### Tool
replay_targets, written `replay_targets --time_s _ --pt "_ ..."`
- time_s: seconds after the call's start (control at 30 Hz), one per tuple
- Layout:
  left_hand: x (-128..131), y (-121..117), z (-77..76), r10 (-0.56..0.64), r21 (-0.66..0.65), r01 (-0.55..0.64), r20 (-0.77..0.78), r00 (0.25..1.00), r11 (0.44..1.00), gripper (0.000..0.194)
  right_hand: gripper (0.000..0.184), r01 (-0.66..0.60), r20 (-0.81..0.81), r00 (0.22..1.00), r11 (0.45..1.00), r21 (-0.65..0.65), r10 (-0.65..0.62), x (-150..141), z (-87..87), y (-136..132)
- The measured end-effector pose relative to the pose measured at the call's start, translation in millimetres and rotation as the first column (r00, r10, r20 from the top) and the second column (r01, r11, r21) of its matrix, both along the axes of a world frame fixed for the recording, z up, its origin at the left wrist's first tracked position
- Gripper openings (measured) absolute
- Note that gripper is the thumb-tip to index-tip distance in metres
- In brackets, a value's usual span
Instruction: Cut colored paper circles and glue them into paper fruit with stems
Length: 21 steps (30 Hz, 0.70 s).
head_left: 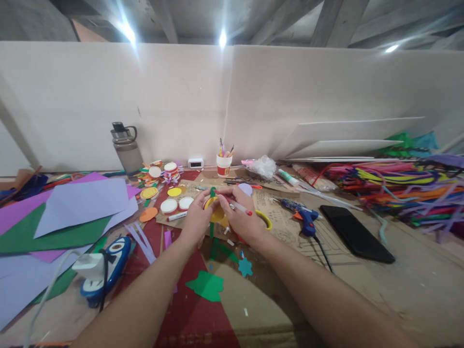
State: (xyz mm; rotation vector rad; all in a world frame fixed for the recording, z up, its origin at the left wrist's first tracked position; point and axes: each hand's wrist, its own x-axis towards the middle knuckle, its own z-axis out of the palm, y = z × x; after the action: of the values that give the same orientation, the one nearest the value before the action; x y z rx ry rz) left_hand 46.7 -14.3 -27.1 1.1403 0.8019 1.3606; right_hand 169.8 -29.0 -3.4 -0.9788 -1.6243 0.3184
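Observation:
My left hand (197,215) and my right hand (241,217) meet over the cardboard work area, both pinched on a small paper piece made of a yellow circle (216,212) with a green strip (212,193) running through it. My right hand also holds a red-capped white marker (241,208) between its fingers, pointing right. A yellow-handled pair of scissors (266,220) lies just beyond my right wrist, partly hidden by the hand. Cut paper circles (168,206) in white, yellow and orange lie just left of my left hand, with another marker (177,216).
Large paper sheets (72,208) cover the left. A blue device with a white plug (105,263) sits near left. A blue glue gun (306,217), a black phone (357,234) and piled pipe cleaners (406,186) lie right. A bottle (126,150) and pen cup (224,164) stand by the wall.

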Motion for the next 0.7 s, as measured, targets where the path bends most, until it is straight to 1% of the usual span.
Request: replay_targets --time_s 0.2,0.5,0.7 --pt "-0.3 0.6 -1.4 0.008 0.034 -0.007 -0.037 0.999 0.999 0.041 0.014 -0.007 0.009 1.0 1.0 0.004 0.007 0.1 -1.3 1.4" --pt "0.5 2.6 -2.7 0.028 0.014 -0.028 -0.017 0.999 1.0 0.043 0.013 -0.004 0.0 1.0 1.0 -0.002 0.004 -1.1 -2.0 1.1" --pt "0.6 1.7 -1.0 -0.001 -0.012 0.001 -0.011 1.0 1.0 0.046 0.017 0.008 0.013 1.0 1.0 -0.01 -0.008 -1.2 -1.9 0.8"
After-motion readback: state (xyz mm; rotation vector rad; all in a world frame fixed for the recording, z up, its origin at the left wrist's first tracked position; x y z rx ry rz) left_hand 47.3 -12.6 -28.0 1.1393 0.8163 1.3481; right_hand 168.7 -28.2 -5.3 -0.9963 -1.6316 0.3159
